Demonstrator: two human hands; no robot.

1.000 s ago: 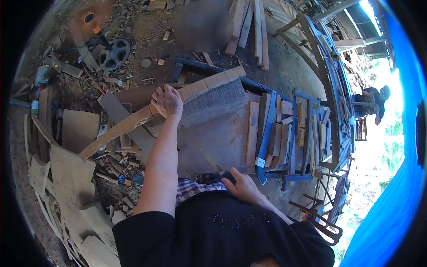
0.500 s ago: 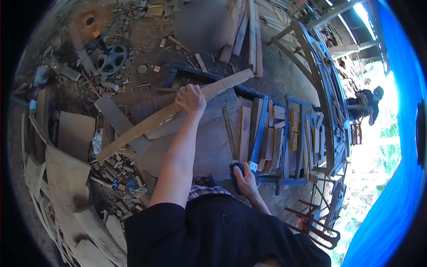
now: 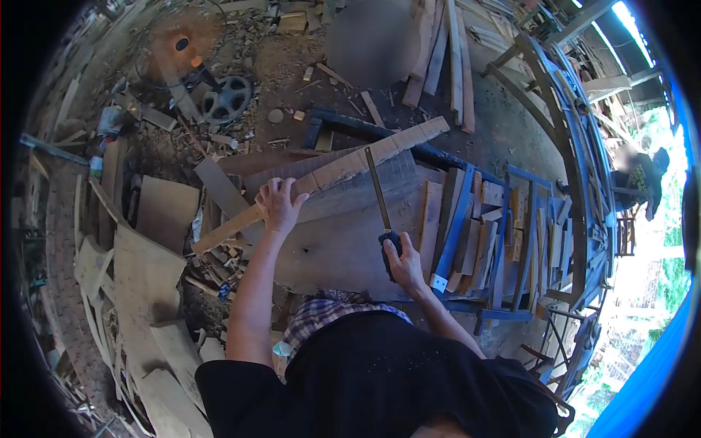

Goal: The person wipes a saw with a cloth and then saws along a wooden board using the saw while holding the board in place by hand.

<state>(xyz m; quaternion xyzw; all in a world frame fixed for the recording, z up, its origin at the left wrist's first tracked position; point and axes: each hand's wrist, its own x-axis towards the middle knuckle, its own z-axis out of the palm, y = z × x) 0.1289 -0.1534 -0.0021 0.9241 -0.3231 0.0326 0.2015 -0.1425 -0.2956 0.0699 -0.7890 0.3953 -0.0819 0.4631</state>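
A long, slightly curved wooden plank (image 3: pixel 339 171) lies slantwise before me, with several lines across its face. My left hand (image 3: pixel 279 208) grips it left of its middle, fingers over the far edge and thumb apart. In my right hand (image 3: pixel 405 264) is a tape measure (image 3: pixel 388 257) with a dark body. Its narrow blade (image 3: pixel 377 188) is drawn out away from me, and the tip overlaps the plank; whether it touches cannot be told. Under the plank is a wide, greyish board (image 3: pixel 343 252).
Several cut wood pieces (image 3: pixel 467 248) and a blue frame (image 3: pixel 504 241) lie to the right. Beyond stand a rusty fan (image 3: pixel 175 66) and a spoked wheel (image 3: pixel 228 101) among scraps. Bent sheets (image 3: pixel 142 285) lie at left. Another person (image 3: pixel 639 179) is at far right.
My left hand has slid along the plank toward its near left end, its fingers more spread. My right hand has moved forward, bringing the blade tip over the plank. The view has shifted.
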